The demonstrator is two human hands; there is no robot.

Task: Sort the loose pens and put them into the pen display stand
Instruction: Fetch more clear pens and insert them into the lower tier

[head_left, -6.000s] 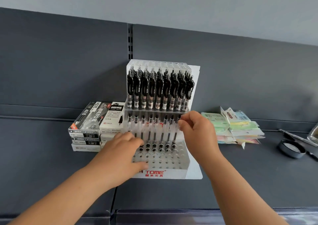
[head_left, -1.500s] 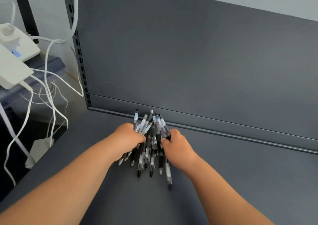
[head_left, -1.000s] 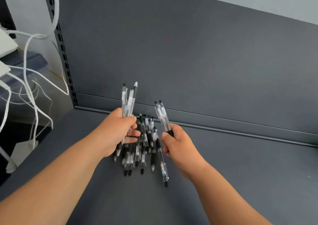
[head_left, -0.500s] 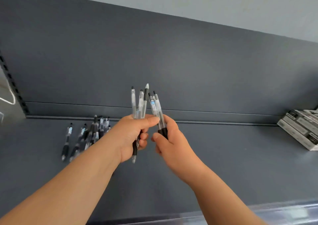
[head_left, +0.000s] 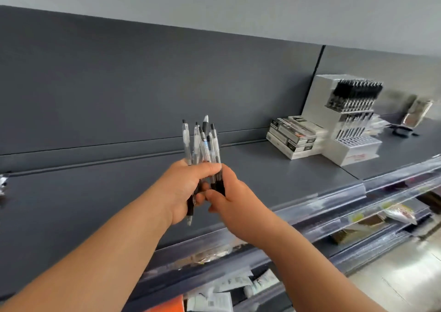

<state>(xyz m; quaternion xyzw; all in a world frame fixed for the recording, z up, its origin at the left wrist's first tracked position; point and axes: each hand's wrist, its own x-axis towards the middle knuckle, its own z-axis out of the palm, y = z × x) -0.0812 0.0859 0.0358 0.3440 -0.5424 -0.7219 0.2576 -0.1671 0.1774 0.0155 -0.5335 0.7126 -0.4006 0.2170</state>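
Note:
My left hand (head_left: pixel 183 187) grips a bunch of several clear-barrelled pens (head_left: pixel 200 142), held upright in the middle of the view. My right hand (head_left: pixel 226 199) pinches the black grips of a couple of pens right beside the left bunch; the two hands touch. The white pen display stand (head_left: pixel 350 149) stands far right on the dark grey shelf (head_left: pixel 274 175), its upper rows filled with black pens. A few loose pens (head_left: pixel 3 180) lie at the far left edge, mostly cut off.
A stack of pen boxes (head_left: pixel 293 135) sits just left of the stand. Small dark items and a packet (head_left: pixel 416 113) lie behind it, blurred. Lower shelves with clear price rails (head_left: pixel 334 204) and packaged goods run below the shelf front.
Both hands lifted pens off the loose pile and brought them together. The view swung right, so the pile slid to the left edge and the stand came into sight.

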